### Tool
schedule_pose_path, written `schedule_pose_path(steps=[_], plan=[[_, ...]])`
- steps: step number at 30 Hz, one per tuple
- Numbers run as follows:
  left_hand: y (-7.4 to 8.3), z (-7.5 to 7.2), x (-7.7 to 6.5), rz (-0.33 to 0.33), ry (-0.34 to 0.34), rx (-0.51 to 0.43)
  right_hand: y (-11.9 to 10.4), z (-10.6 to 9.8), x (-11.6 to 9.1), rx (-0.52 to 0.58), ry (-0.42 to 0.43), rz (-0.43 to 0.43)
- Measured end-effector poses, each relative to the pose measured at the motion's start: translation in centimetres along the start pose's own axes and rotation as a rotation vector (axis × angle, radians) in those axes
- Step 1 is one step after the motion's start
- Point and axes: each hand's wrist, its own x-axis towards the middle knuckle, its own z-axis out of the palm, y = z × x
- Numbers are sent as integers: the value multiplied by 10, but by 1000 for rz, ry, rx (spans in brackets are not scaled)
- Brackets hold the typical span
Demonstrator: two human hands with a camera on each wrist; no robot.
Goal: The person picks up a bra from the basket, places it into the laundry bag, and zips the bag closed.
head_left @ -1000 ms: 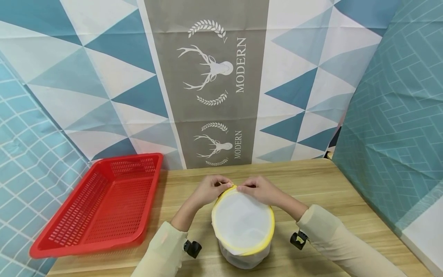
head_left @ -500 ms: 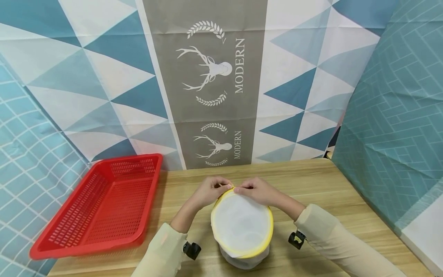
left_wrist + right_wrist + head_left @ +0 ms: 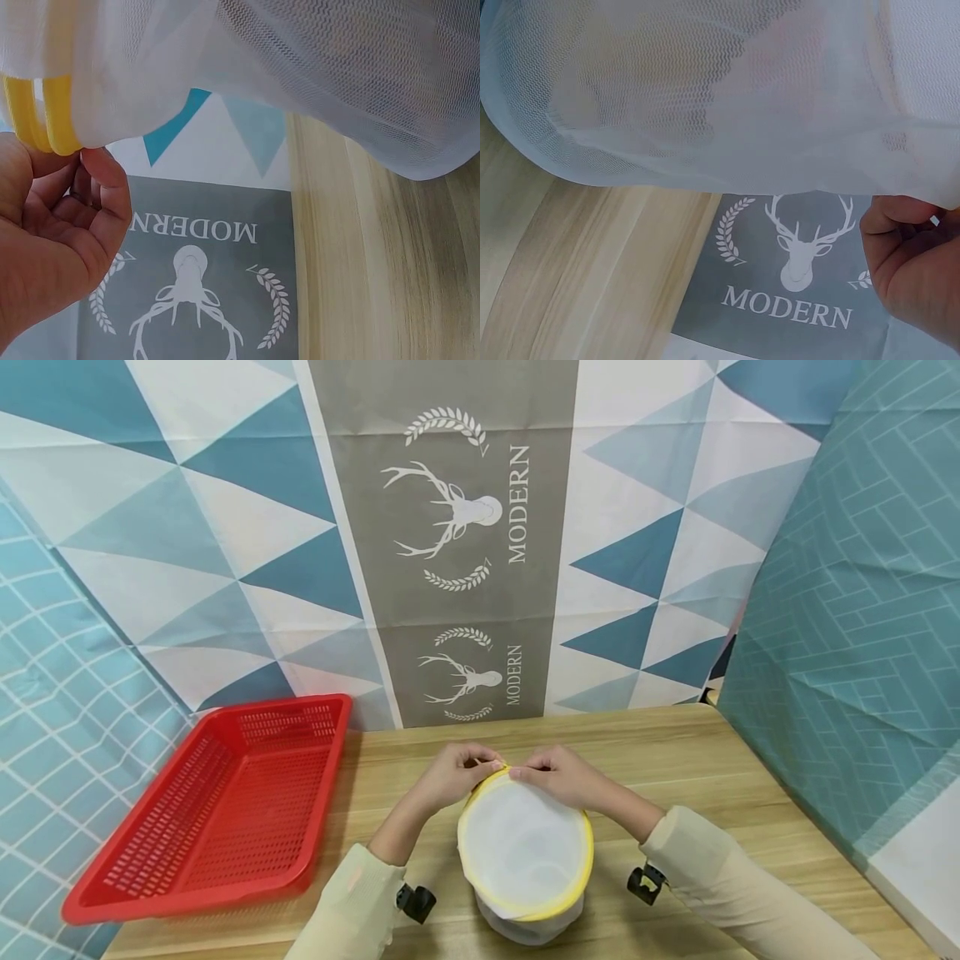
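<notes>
A round white mesh laundry bag (image 3: 525, 847) with yellow trim stands on the table in the head view, its flat top tilted up. At the top's far edge, my left hand (image 3: 453, 774) pinches the yellow trim between thumb and fingertips. Close beside it, my right hand (image 3: 564, 777) grips the same edge with thumb and bent fingers. Two yellow bands (image 3: 56, 112) run side by side into the left fingertips in the left wrist view. The right wrist view shows the mesh side (image 3: 727, 97), with faint coloured shapes behind it; the right fingertips are partly hidden by the fabric.
A red perforated plastic basket (image 3: 240, 810) sits on the left of the wooden table (image 3: 675, 752). Behind the table hangs a patterned cloth (image 3: 465, 568), with blue sheets on both sides. Small black cameras (image 3: 416, 903) are strapped at the wrists.
The bag's top has dipped slightly toward the person. Both hands keep their hold on the far edge, with barely any movement.
</notes>
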Motion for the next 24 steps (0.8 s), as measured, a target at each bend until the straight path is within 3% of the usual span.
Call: schedule_pose_path(steps=[13, 19, 24], plan=[[-5, -2, -1, -42, -12, -35, 5, -2, -1, -6, 9, 15], [-1, -2, -2, -25, -16, -13, 0, -1, 2, -7, -6, 35], [1, -1, -2, -13, -33, -17, -2, -1, 5, 1, -51, -11]])
